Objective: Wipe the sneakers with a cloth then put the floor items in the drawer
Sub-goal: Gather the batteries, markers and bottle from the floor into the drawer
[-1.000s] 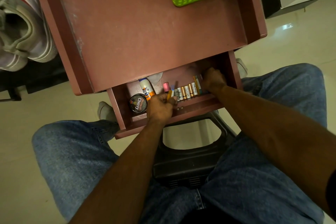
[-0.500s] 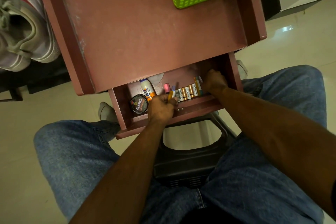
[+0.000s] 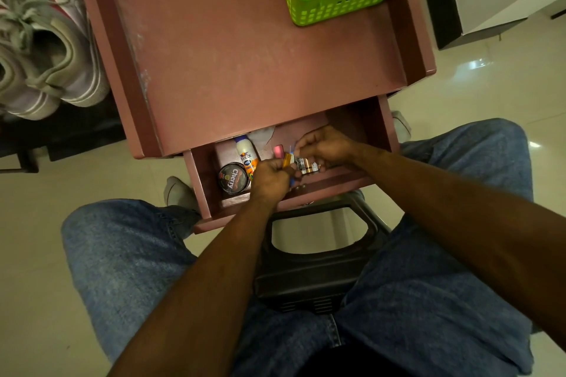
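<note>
- Curled round small pens, my left hand (image 3: 271, 176) holds them over the drawer (image 3: 379, 119) front edge.
- Right hand (image 3: 326, 145) pinches something small I cannot make out, above the batteries (image 3: 307, 167).
- Sneakers (image 3: 46, 49) sit beside the table's left edge.

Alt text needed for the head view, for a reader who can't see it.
Both hands reach into an open drawer of a reddish table: the left hand grips small pens or markers while the right hand pinches at them, over a row of batteries. A shoe polish tin and glue bottle lie alongside.
</note>
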